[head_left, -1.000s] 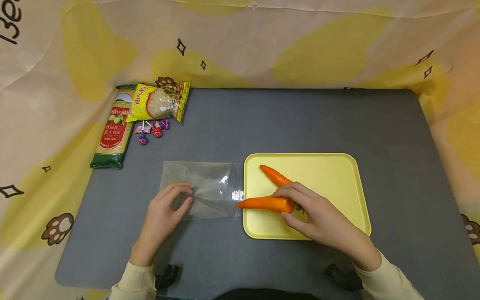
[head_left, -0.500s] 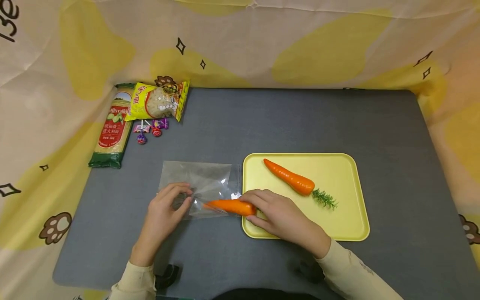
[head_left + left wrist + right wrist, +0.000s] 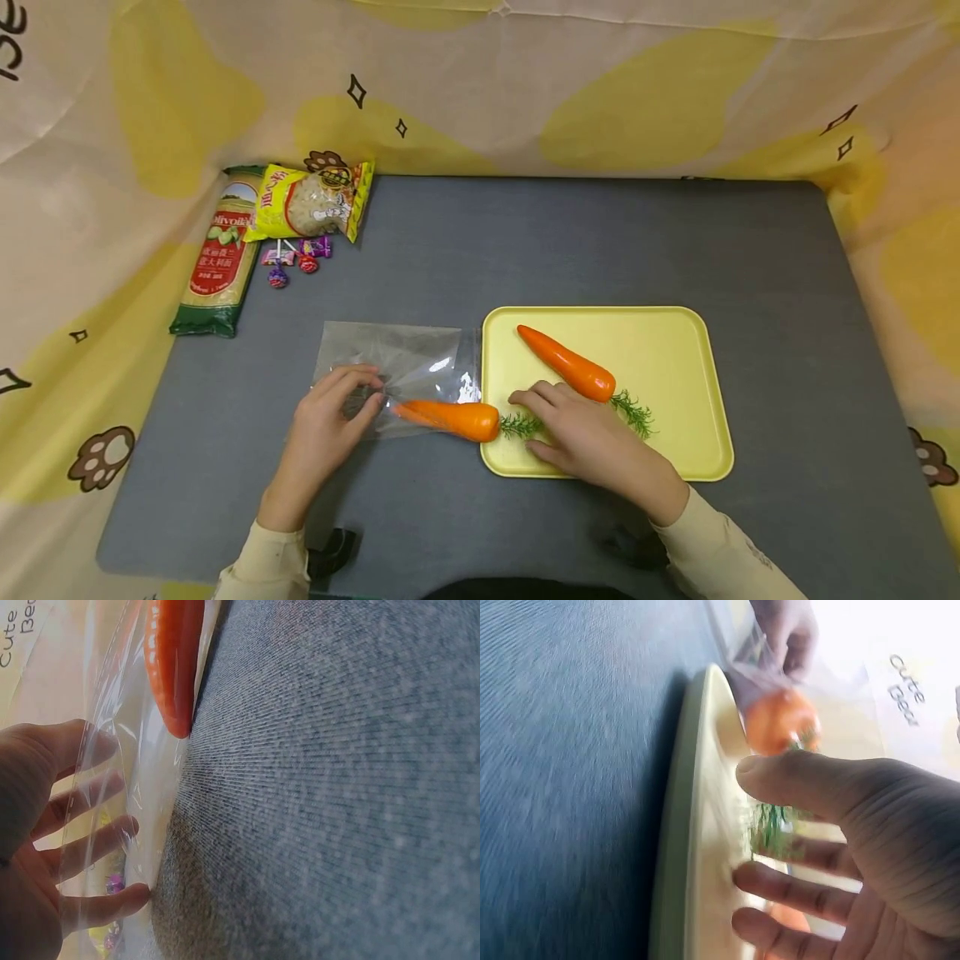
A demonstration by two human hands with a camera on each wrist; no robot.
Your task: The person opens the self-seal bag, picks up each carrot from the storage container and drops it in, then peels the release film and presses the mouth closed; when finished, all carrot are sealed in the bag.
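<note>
At the left side of a clear plastic bag [image 3: 397, 350], my left hand [image 3: 326, 429] pinches the film, and creases spread from its fingertips. One carrot [image 3: 468, 421] lies with its tip and most of its length inside the bag. Its thick end and green top reach over the rim of the yellow tray [image 3: 693, 450]. My right hand [image 3: 592, 437] hovers over the tray with its fingers spread, just right of those greens, holding nothing. Below it in the right wrist view the leaves [image 3: 772, 825] look blurred. A second carrot [image 3: 566, 362] with green leaves lies slanted on the tray, near the right hand's fingers.
At the back left lie a pack of spaghetti [image 3: 219, 262], a yellow snack bag [image 3: 318, 204] and several small candies, including a lollipop [image 3: 277, 277]. A patterned cloth [image 3: 480, 92] rises behind the grey table [image 3: 600, 242].
My right hand carried one carrot leftward from the tray into the bag, let go of it and drew back to the right. The left hand stayed at the bag.
</note>
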